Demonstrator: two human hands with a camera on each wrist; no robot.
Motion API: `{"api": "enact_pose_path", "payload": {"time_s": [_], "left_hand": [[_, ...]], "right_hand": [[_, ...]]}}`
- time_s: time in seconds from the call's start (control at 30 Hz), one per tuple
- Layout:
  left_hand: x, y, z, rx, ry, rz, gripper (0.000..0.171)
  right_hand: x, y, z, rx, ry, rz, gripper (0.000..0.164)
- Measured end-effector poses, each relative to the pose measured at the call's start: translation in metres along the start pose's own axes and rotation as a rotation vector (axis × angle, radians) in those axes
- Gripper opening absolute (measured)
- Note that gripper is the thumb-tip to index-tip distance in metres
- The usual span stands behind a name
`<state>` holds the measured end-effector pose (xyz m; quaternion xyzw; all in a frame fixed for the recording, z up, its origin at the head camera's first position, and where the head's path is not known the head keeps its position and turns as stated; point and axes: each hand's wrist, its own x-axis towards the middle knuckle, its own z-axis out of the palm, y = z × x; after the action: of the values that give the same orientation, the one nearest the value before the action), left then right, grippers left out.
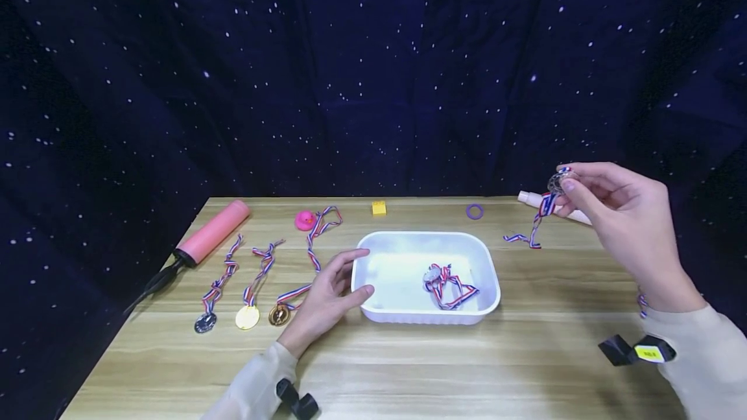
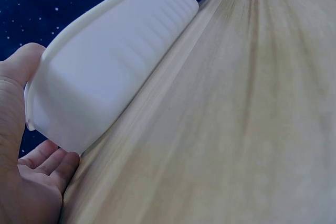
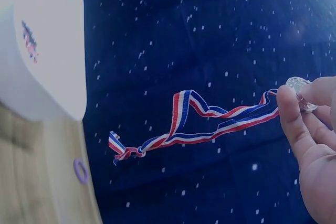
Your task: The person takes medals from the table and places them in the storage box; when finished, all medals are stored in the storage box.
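My right hand [image 1: 633, 229] pinches a silver medal [image 3: 298, 88] between thumb and fingers, raised above the right side of the table. Its red, white and blue ribbon [image 3: 226, 124] dangles from the fingers, knotted at the far end. At the left end of a white plastic tub [image 1: 428, 318], my left hand [image 1: 329, 297] holds the rim, thumb hooked over it and the other fingers against the outer wall. Inside the tub lies another silver medal [image 1: 432, 275] with its striped ribbon bunched beside it.
Left of the tub lie a silver medal [image 1: 205, 323], a gold medal [image 1: 248, 317] and a bronze medal [image 1: 279, 315]. Behind them are a pink hand pump [image 1: 214, 233] and a pink duck [image 1: 305, 220]. A yellow block [image 1: 379, 208], purple ring [image 1: 474, 211] and white tube [image 1: 531, 199] line the back.
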<state>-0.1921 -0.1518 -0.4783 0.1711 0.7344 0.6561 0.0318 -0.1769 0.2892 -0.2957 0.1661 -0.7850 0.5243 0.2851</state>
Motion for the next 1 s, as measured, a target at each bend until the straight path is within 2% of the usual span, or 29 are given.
{"api": "enact_pose_path", "payload": {"time_s": [0.23, 0.53, 0.67, 0.77, 1.0], "left_hand": [[0.000, -0.001, -0.001, -0.001, 0.001, 0.011, 0.068], [0.000, 0.000, 0.000, 0.006, 0.003, -0.001, 0.067], [-0.001, 0.000, 0.001, 0.008, 0.007, -0.009, 0.066], [-0.001, 0.000, 0.001, 0.005, 0.008, -0.012, 0.066], [-0.001, 0.000, 0.000, 0.004, 0.006, -0.008, 0.066]], "right_hand": [[0.007, -0.013, 0.024, -0.051, -0.045, -0.040, 0.020], [0.007, -0.016, 0.049, -0.013, -0.152, -0.018, 0.015], [0.002, -0.009, 0.060, 0.022, -0.231, 0.001, 0.013], [-0.005, 0.001, 0.068, 0.042, -0.278, 0.046, 0.011], [-0.018, 0.020, 0.082, 0.037, -0.343, 0.146, 0.012]]}}
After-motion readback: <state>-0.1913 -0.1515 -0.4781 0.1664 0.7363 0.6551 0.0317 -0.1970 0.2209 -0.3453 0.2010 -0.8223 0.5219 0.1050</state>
